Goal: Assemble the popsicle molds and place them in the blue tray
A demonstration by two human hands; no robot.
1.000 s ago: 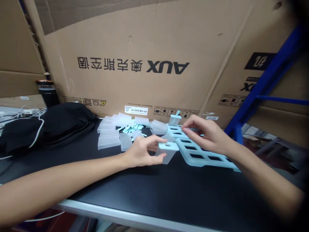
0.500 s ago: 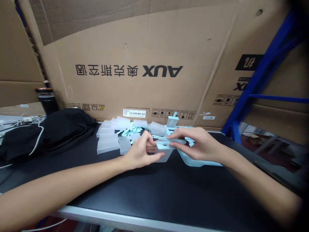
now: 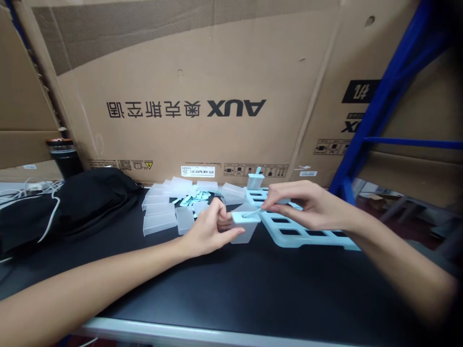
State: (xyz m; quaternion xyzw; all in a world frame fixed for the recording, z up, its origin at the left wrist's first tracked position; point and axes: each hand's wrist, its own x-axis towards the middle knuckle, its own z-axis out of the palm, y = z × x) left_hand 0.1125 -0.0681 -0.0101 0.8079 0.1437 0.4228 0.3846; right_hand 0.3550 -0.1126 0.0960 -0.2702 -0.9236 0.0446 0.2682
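Note:
My left hand (image 3: 213, 226) is closed round the left side of a translucent mold cup (image 3: 245, 234). A light-blue lid (image 3: 246, 218) lies across the top of that cup. My right hand (image 3: 304, 205) pinches a light-blue stick (image 3: 257, 211), whose far end reaches over the lid; how it meets the lid is hard to tell. Under and behind my right hand lies a light-blue rack (image 3: 296, 239) with square openings. One lidded cup (image 3: 255, 181) with an upright stick stands at the rack's back left corner.
Several translucent cups (image 3: 159, 221) lie left of my hands, around a pile of light-blue pieces (image 3: 193, 198). A black bag (image 3: 97, 197), a dark bottle (image 3: 65, 156) and white cables stand farther left. Cardboard (image 3: 181, 140) rises behind; a blue metal frame (image 3: 372, 115) is at right.
My right hand has moved a little right and up, away from the cup, and the stick now slants over the lid. More of the rack shows. The view has shifted slightly.

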